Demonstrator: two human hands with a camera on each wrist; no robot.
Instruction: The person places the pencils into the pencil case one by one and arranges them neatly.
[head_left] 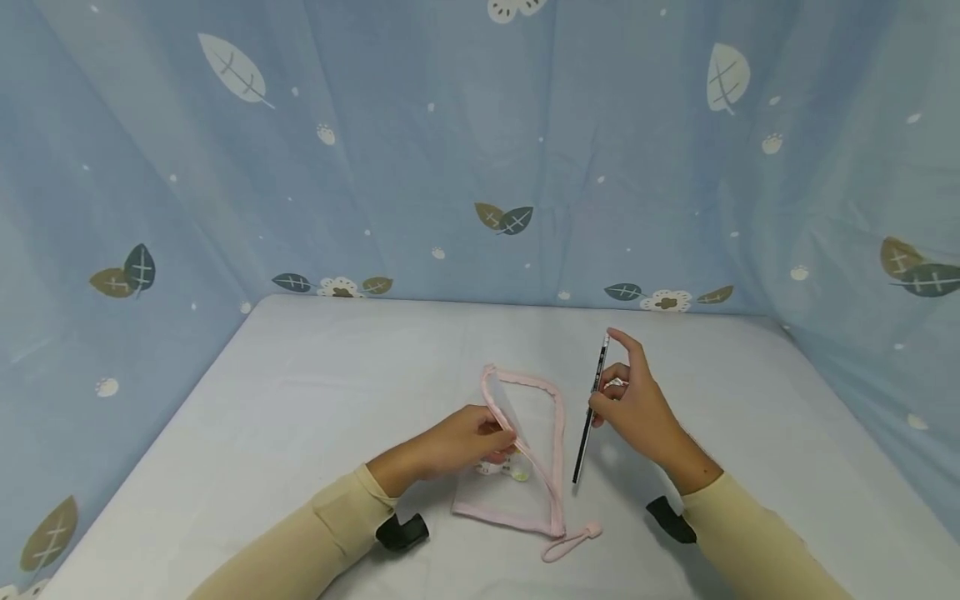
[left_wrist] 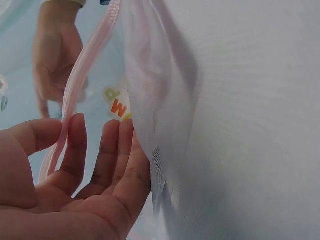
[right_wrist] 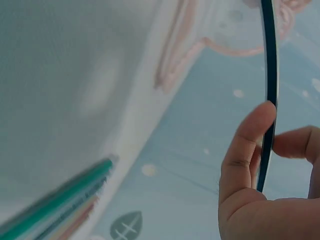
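Note:
A see-through pouch with pink trim lies on the white surface, a pink wrist loop at its lower right corner. My left hand pinches one pink edge of its opening between thumb and finger, lifting that side. Colourful printed letters show on the pouch in the left wrist view. To the right of the pouch, my right hand holds a slim black-and-white pencil between thumb and fingers. The pencil stands nearly upright, slightly tilted, with the index fingertip at its white top end.
A white cloth covers the table. Blue curtains with leaf prints hang behind and at both sides. Blurred teal and other coloured sticks appear at the lower left of the right wrist view.

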